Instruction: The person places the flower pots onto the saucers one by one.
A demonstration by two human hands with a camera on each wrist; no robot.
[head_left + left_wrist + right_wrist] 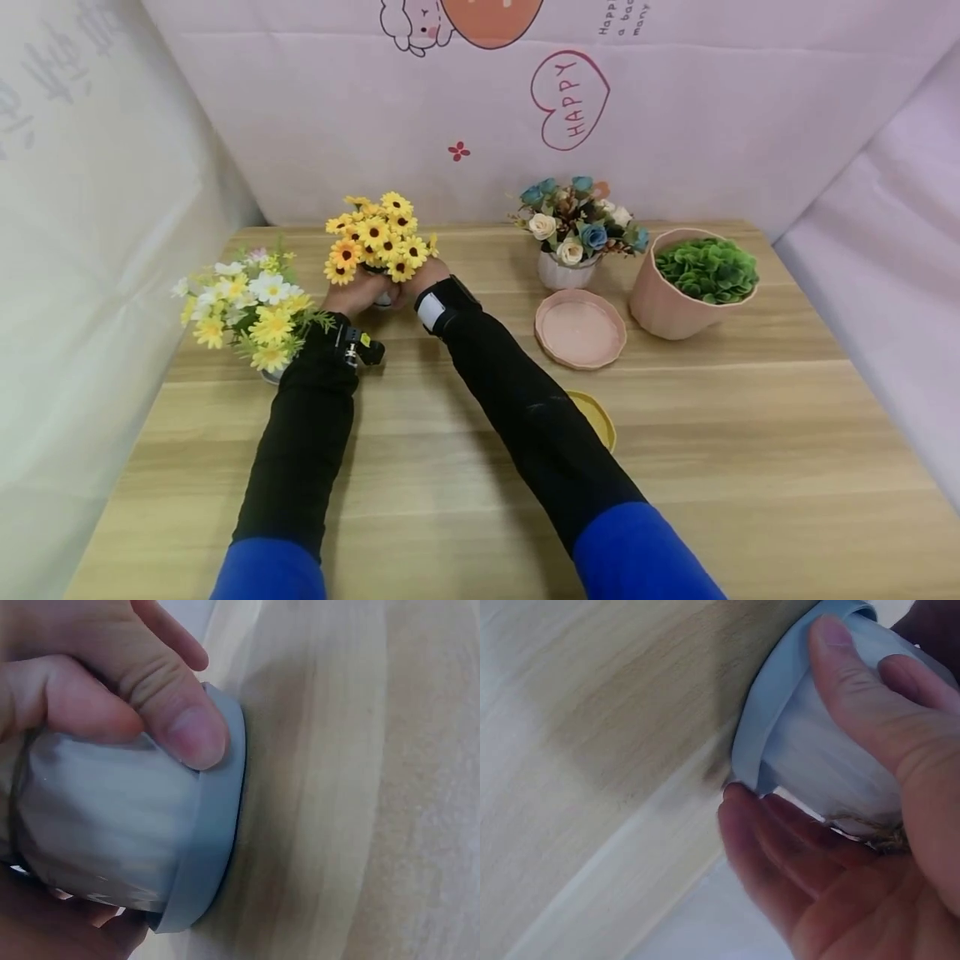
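Observation:
A small white pot [105, 817] of yellow sunflower-like blooms [378, 237] stands at the back left of the table. Its base sits in a blue-grey saucer [210, 825]. My left hand [351, 295] grips one side, its thumb pressing the saucer's rim in the left wrist view. From the other side my right hand [422, 279] holds the pot, thumb on the saucer's rim and fingers curled beneath the far edge in the right wrist view. Left of my left hand stands a pot of white and yellow daisies [255, 304], partly behind that wrist.
Back right are a white pot of blue and cream roses [577, 225] and a ribbed pink pot [667, 300] with green leaves [708, 271]. A pink saucer [580, 329] lies before the roses. My right forearm partly covers a yellow saucer [597, 419]. Cloth walls border the table [750, 467].

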